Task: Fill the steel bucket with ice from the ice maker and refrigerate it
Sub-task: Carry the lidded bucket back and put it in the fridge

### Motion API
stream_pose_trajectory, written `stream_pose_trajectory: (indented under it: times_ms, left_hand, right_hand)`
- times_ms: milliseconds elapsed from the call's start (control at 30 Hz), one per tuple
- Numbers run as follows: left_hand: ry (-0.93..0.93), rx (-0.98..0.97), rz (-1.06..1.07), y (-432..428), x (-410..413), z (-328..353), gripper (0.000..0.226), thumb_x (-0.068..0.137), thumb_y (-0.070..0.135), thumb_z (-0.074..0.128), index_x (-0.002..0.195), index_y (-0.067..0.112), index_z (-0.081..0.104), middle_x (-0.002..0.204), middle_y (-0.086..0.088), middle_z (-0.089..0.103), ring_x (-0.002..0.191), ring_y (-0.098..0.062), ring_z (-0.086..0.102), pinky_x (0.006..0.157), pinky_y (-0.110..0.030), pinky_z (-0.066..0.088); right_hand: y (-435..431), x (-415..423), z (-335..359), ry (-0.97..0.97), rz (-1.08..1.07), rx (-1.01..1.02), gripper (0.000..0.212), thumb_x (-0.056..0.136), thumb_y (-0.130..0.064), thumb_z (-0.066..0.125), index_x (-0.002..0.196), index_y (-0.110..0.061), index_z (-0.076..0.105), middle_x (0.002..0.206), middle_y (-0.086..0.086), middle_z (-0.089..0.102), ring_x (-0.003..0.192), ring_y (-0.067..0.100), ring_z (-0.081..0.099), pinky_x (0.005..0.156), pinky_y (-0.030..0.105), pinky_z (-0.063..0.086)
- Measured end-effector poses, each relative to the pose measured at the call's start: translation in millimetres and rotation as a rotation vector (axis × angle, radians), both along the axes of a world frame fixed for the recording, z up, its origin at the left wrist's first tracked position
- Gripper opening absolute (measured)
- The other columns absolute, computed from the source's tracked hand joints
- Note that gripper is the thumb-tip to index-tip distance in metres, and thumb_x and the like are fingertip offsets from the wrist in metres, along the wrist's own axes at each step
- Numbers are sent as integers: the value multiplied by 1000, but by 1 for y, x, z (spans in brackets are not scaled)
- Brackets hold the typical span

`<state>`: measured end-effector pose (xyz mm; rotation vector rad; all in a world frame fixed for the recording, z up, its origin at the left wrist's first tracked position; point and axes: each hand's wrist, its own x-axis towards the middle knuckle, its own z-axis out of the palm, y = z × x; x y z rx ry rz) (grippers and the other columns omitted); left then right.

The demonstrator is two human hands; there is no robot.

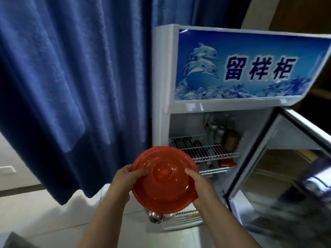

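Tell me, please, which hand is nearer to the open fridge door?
Right. The right hand holds the red lid on the side toward the fridge door; the left hand holds its opposite side, the lid between it and the door.

Steel bucket (155, 217), mostly hidden under red domed lid (163, 178) — fridge (232, 105) open
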<state>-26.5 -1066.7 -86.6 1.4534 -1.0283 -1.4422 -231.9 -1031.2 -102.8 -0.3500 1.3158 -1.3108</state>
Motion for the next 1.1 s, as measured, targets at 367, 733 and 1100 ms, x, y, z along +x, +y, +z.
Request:
stream_pose_trajectory:
  times_ms: [367,733,1100]
  left_hand:
    - [113,91,-46,-67,-142,-27,36,76,7,73,110,8,60,103,-15,68,92,-31,65,74,-36,54]
    - [140,63,-28,-179,-219,-51,45,77,16,76,109,19,45,96,-7,59,82,-26,63,66,-35,54]
    - [265,-10,107,-265,-270,-68,45,78,12,74,119,4,58,115,-14,64,92,-26,65,84,-37,52]
  right_hand:
    - [-37,-123,-15,20,-190,63,13,79,-12,73,91,-7,69,84,16,74,81,32,69,79,50,56]
    - [-136,-182,-32,33,-351,-11,6,80,-11,71,85,-9,68,61,6,72,50,19,68,42,26,52]
    - [-230,-222,-52,-32,-334,-60,23,77,-13,76,92,-2,63,82,16,71,69,30,69,66,41,58]
